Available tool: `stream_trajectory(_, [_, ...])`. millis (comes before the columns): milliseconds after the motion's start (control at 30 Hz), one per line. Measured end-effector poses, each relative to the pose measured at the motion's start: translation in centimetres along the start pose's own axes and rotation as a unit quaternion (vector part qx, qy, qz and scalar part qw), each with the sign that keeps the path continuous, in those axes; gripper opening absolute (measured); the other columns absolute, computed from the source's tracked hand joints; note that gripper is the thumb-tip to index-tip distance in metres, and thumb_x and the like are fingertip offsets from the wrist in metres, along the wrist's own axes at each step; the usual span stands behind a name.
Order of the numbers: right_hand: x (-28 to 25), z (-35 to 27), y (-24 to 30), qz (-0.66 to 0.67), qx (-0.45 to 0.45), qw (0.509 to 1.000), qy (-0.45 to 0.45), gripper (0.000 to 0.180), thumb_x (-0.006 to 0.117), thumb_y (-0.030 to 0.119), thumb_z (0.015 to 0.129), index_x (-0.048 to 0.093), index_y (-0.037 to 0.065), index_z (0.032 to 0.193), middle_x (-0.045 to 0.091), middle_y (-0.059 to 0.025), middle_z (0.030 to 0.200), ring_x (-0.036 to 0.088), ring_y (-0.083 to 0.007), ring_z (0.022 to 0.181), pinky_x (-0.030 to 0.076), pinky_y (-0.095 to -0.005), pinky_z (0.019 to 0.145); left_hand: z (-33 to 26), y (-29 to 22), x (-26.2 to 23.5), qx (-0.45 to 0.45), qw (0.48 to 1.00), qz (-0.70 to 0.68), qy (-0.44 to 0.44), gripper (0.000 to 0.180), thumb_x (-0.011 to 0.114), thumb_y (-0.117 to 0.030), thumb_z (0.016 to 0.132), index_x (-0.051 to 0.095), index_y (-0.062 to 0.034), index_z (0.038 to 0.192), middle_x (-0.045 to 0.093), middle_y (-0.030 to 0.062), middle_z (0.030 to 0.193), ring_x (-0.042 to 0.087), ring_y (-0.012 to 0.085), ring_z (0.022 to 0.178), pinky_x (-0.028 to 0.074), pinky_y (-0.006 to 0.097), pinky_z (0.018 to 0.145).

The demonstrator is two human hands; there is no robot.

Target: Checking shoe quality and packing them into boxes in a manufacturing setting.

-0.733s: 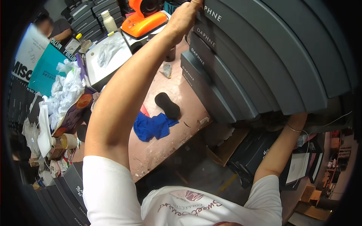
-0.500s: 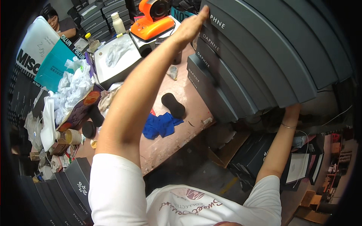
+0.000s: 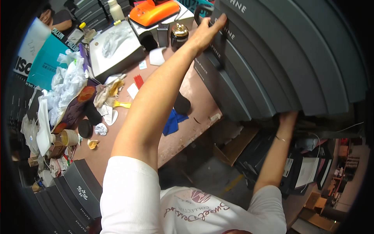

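Note:
A tall stack of dark grey shoe boxes (image 3: pixel 269 66) rises on my right, leaning large across the view. My left hand (image 3: pixel 208 33) grips the far end of a box in the stack, its thumb on the box face and some fingers hidden. At the near end, my right hand (image 3: pixel 288 118) reaches up against the boxes' lower edge; its fingers are out of sight behind them. A bracelet circles the right wrist. Below the left forearm on the pinkish table lie a blue cloth (image 3: pixel 171 123) and a dark oval pad (image 3: pixel 182 104).
An orange device (image 3: pixel 154 13) stands at the back, near a white open box (image 3: pixel 117 48). Crumpled plastic and paper (image 3: pixel 68 85) crowd the left. More shoe boxes (image 3: pixel 80 191) are stacked at lower left. Another person (image 3: pixel 58 19) sits at the far left.
My left hand has shifted to a lower box in the stack. My right hand has moved a little leftward along the boxes' edge. The view has tilted slightly.

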State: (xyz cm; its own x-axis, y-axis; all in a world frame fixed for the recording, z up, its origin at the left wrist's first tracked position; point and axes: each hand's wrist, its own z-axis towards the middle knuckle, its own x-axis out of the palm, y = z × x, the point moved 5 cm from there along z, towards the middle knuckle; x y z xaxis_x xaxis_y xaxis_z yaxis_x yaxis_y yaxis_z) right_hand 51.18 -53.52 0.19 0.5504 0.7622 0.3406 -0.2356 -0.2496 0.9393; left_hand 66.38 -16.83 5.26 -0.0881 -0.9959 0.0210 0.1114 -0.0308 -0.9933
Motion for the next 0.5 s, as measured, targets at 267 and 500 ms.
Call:
stream_trajectory(267, [1.8, -0.8, -3.1, -0.086, -0.158, 0.984, 0.009, 0.053, 0.040, 0.032, 0.101, 0.034, -0.001, 0.142, 0.037, -0.0147, 0.145, 0.034, -0.0265, 0.135, 0.027, -0.0374, 0.112, 1.0, 1.4, -1.3, -0.023, 0.994, 0.107, -0.015, 0.122, 0.046, -0.089, 0.067, 0.027, 0.0049, 0.143, 0.040, 0.0326, 0.138, 0.042, 0.0390, 0.129, 0.036, 0.044, 0.105])
stream_trajectory(500, [2.4, -0.8, -2.6, -0.114, -0.196, 0.974, 0.020, 0.052, 0.038, 0.031, 0.101, 0.033, -0.001, 0.142, 0.036, -0.0156, 0.146, 0.031, -0.0266, 0.137, 0.023, -0.0368, 0.113, -0.4, 0.7, -3.0, -0.004, 0.983, 0.185, -0.021, 0.112, 0.048, -0.082, 0.071, 0.041, 0.0107, 0.134, 0.051, 0.0325, 0.127, 0.048, 0.0381, 0.124, 0.035, 0.040, 0.104])
